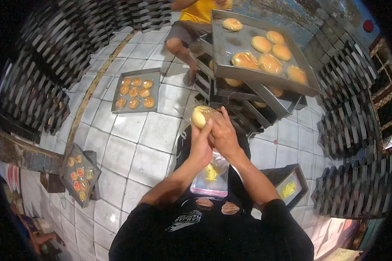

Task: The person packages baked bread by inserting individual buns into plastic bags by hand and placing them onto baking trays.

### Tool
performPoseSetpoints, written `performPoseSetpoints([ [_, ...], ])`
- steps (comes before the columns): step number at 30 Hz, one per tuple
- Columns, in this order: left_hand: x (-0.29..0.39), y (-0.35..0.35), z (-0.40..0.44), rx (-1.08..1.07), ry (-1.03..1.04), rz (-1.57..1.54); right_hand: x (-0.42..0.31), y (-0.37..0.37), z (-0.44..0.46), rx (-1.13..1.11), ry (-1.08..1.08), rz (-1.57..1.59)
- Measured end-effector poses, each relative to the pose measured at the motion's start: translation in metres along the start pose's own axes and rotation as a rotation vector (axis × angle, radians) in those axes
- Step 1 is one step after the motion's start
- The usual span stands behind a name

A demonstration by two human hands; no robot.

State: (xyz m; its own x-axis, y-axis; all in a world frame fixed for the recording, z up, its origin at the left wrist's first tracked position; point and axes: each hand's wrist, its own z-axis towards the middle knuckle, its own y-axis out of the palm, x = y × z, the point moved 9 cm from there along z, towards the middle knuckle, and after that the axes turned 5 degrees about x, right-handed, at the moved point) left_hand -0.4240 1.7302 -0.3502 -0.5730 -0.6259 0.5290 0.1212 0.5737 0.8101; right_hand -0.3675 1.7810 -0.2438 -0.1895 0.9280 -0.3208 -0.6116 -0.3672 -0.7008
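In front of my lap I hold a round golden bun (pixel 199 117), with clear plastic film showing at its left side. My left hand (pixel 200 147) is closed around the bun's lower side, its thumb pressed up against it. My right hand (pixel 224 134) is closed over the bun's right side, partly hiding it, with one finger sticking up. Below my hands, on my lap, lies a stack of clear plastic bags (pixel 210 185) with yellow print and a pink edge.
A large metal tray (pixel 265 77) of buns tops a crooked stack of trays ahead right. On the tiled floor, another tray (pixel 157 93) holds several wrapped buns; a further tray (pixel 93 178) stands left. A person in a yellow shirt (pixel 201 12) sits opposite. Tall tray stacks (pixel 353 187) line the walls.
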Motion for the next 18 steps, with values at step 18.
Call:
performPoseSetpoints([
  [18,0.014,-0.024,0.036,0.039,-0.235,-0.263,-0.068,0.013,-0.035,-0.758,0.336,1.273],
])
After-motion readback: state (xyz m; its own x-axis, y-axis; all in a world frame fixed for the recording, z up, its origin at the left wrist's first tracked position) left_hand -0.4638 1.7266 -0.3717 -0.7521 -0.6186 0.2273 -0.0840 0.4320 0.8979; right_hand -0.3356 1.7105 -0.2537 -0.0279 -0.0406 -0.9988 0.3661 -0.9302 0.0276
